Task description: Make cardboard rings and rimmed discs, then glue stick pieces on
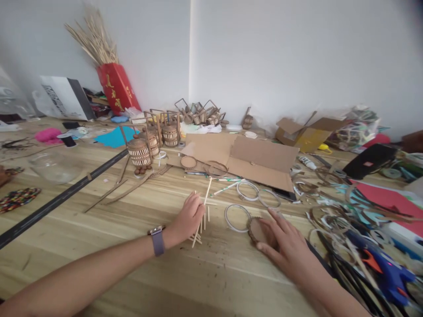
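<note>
My left hand (pixel 189 218) is closed around several thin wooden sticks (pixel 205 203) that fan out on the wooden table (pixel 139 246). A watch sits on that wrist. My right hand (pixel 282 240) rests with fingers spread over a small round cardboard disc (pixel 255 229), touching it. A white paper ring (pixel 237 218) lies between the two hands. More rings (pixel 248 190) lie just beyond.
Flattened cardboard (pixel 251 158) and small woven cardboard baskets (pixel 140 152) stand further back. A blue glue gun (pixel 390 275), paper strips and scraps crowd the right side. A black rail (pixel 59 198) crosses the left. A red holder with dried stalks (pixel 115 88) leans on the wall.
</note>
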